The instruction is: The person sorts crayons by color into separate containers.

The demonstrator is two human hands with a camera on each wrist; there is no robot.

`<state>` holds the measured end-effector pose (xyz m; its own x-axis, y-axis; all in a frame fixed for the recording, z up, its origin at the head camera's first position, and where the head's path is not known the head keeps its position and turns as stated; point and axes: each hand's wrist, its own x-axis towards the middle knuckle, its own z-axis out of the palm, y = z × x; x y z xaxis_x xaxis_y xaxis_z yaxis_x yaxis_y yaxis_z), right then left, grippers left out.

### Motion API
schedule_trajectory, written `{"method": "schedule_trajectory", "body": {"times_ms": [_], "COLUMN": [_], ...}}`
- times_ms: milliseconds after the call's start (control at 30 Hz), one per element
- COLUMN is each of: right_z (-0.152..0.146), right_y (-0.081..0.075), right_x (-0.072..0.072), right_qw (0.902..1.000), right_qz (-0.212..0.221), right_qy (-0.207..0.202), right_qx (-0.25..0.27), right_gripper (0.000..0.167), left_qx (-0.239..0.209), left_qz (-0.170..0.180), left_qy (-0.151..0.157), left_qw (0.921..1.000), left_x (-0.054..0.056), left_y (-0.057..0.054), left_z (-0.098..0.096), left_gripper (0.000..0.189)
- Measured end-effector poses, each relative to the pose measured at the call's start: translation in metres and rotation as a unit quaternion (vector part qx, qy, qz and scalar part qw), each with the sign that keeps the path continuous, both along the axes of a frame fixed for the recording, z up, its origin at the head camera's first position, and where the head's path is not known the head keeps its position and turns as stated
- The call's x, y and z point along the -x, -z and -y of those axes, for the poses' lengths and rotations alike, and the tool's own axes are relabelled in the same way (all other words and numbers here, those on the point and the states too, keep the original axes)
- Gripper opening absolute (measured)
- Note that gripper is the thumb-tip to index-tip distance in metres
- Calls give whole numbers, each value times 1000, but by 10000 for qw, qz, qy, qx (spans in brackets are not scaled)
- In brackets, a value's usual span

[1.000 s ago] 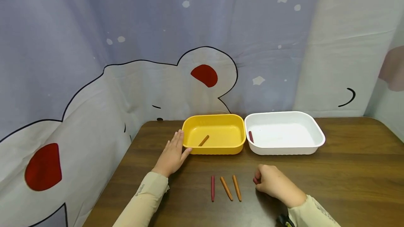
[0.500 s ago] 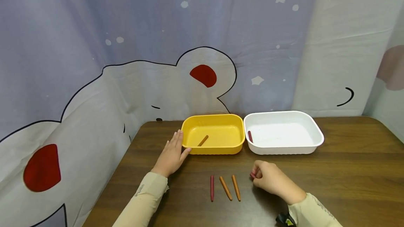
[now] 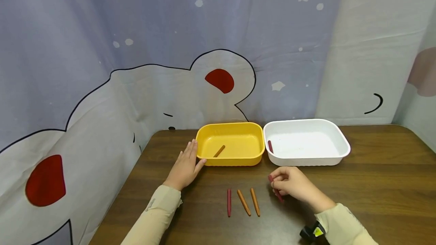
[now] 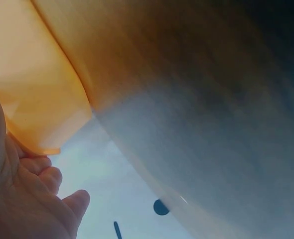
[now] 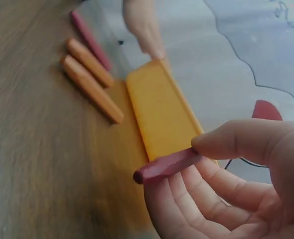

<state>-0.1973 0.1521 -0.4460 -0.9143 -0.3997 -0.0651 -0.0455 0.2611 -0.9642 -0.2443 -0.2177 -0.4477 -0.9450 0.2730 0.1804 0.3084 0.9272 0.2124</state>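
My right hand (image 3: 295, 185) pinches a dark red crayon (image 5: 168, 167) between thumb and fingertips, in front of the white tray (image 3: 308, 161). The left hand (image 3: 183, 170) lies with straight fingers against the left side of the yellow tray (image 3: 235, 162), thumb at its front rim. One orange-brown crayon (image 3: 219, 151) leans inside the yellow tray, and a dark red crayon (image 3: 270, 146) sits at the left end of the white one. On the table before the trays lie another dark red crayon (image 3: 229, 202) and two orange-brown crayons (image 3: 243, 202), side by side.
Both trays stand beside each other at the back of the brown wooden table (image 3: 381, 184). Behind them hangs a printed curtain (image 3: 163, 22). A black wrist device (image 3: 309, 233) shows under the right cuff.
My right hand has moved slightly up toward the white tray and turned, so more of the red crayon in its fingers shows. The left hand stays in place.
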Motion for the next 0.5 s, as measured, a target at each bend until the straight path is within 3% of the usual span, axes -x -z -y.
{"method": "schedule_trajectory", "body": {"times_ms": [233,500], "right_z": [-5,-17], "right_y": [-6,-14], "right_x": [4,10], "right_qw": [9922,9856], "right_qz": [722,618], "right_qy": [-287,-422], "right_qx": [971,1520], "right_gripper": [32,30], "left_qx": [-8,35], "left_qz": [1,42], "left_qy": [-11,1], "left_qw": [10000,10000], "left_x": [0,1], "left_y": [-1,1], "left_z": [0,1], "left_gripper": [77,78]}}
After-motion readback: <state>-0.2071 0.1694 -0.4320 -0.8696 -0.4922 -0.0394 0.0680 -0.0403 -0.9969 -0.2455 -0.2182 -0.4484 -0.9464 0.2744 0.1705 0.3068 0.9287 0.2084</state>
